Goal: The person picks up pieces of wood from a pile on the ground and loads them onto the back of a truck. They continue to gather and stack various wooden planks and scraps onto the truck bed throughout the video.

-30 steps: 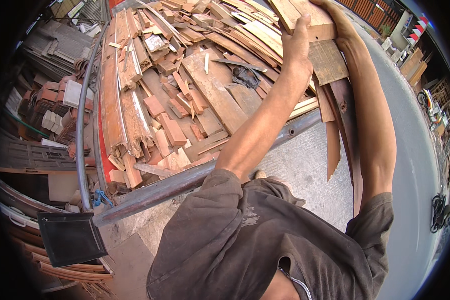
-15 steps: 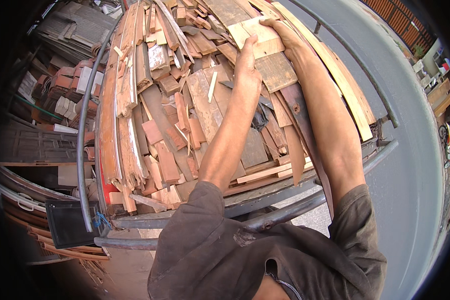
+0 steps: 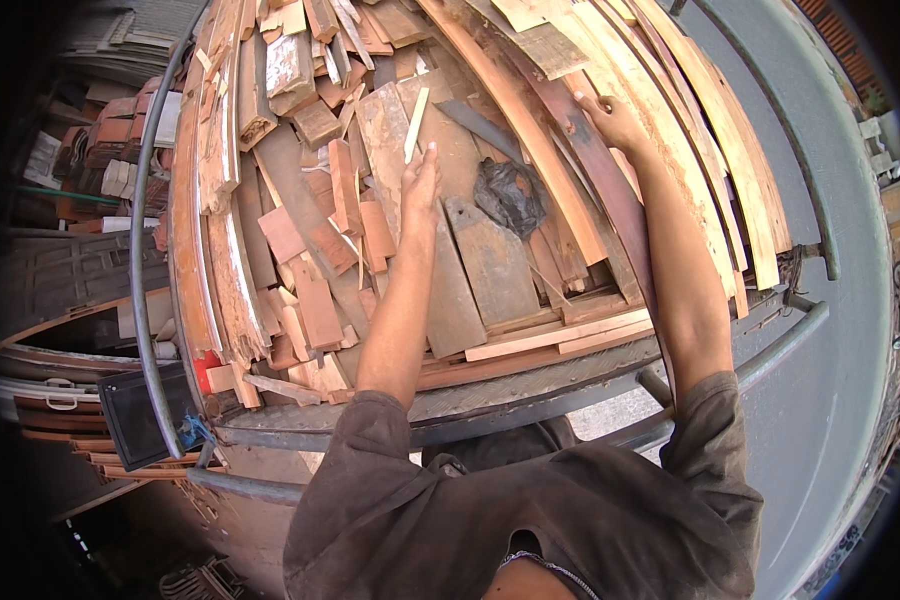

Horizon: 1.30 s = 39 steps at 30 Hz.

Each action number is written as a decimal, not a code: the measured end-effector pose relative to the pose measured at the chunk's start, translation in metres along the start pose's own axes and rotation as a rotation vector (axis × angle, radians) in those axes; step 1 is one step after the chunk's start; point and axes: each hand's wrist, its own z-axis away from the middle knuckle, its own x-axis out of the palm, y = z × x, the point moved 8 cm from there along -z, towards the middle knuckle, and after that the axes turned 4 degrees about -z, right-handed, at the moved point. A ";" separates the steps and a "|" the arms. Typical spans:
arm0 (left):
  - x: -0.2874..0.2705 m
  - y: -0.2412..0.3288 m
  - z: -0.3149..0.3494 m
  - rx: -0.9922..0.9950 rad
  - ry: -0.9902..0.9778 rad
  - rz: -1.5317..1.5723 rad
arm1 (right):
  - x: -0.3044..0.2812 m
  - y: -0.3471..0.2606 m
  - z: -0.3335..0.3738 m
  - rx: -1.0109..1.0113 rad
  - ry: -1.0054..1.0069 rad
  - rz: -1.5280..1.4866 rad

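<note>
My left hand (image 3: 422, 185) is over the middle of a wood pile, fingers stretched forward and apart from one another. Just ahead of its fingertips lies a thin pale stick (image 3: 417, 122); whether they touch is unclear. My right hand (image 3: 615, 122) is open above a long dark reddish plank (image 3: 580, 125), its fingers spread by the plank's edge. Beyond it rests a short weathered board (image 3: 550, 50), with a pale board (image 3: 525, 12) at the top edge. A long orange-brown plank (image 3: 530, 130) runs between my hands.
Pale long planks (image 3: 715, 130) line the pile's right side. A black crumpled plastic bag (image 3: 508, 197) sits among the boards. Metal rails (image 3: 148, 230) frame the load bed on both sides and in front. Stacked roof tiles (image 3: 120, 140) stand left; a grey road (image 3: 820, 330) runs right.
Both hands have let go of the short pale board and drawn back toward me, moving apart. The view has shifted, showing more of the long planks and the black bag.
</note>
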 end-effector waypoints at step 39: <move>0.047 0.061 0.190 0.117 -0.414 0.314 | -0.086 -0.158 0.092 -0.145 0.171 -0.209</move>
